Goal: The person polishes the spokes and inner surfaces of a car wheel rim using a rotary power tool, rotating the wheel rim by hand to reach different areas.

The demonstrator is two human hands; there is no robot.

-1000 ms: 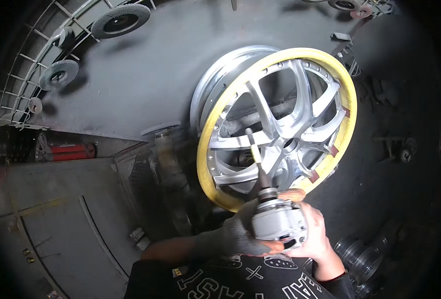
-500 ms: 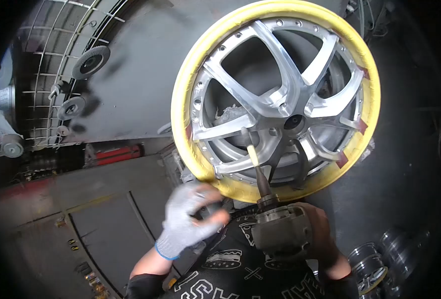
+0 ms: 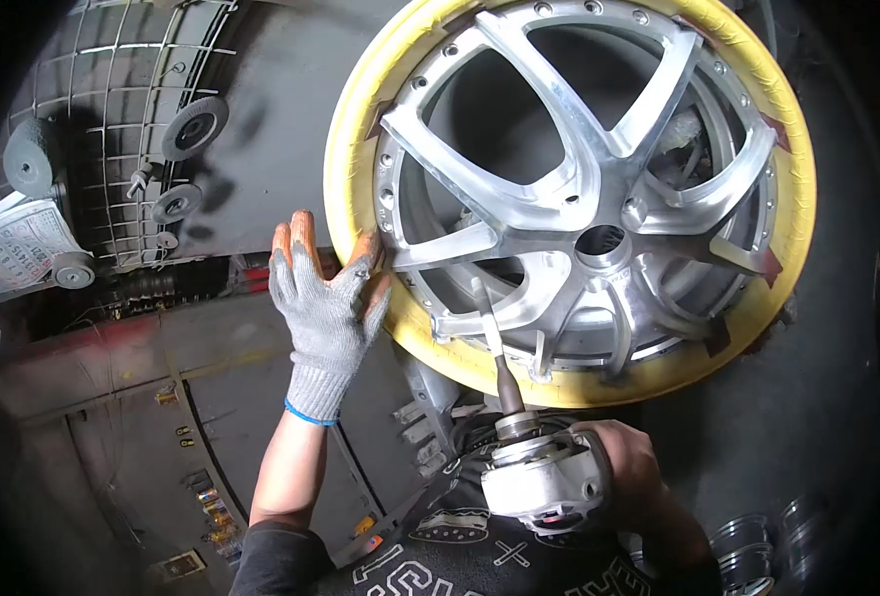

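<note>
A silver alloy wheel (image 3: 584, 189) stands tilted before me, its outer lip wrapped in yellow tape (image 3: 355, 149). Fingers spread, my left hand (image 3: 322, 293) in a grey glove with orange fingertips is at the wheel's left edge; its right-side fingers overlap the tape, and I cannot tell how firmly they touch. Low in the middle, my right hand (image 3: 627, 459) grips a power grinder (image 3: 539, 487) from its right side. A long spindle with a pale, narrow bit (image 3: 486, 313) points up from the grinder, its tip overlapping a lower left spoke.
At upper left, a wire rack (image 3: 122, 89) carries abrasive wheels (image 3: 195, 129) and a printed sheet (image 3: 24, 248). More wheel rims (image 3: 743, 551) are at lower right. A grey panel with small fittings (image 3: 201, 487) lies at lower left.
My left hand has risen from below the wheel to its left edge, and its fingers have spread. The wheel appears larger and turned. The grinder, still in my right hand, sits slightly lower left in view.
</note>
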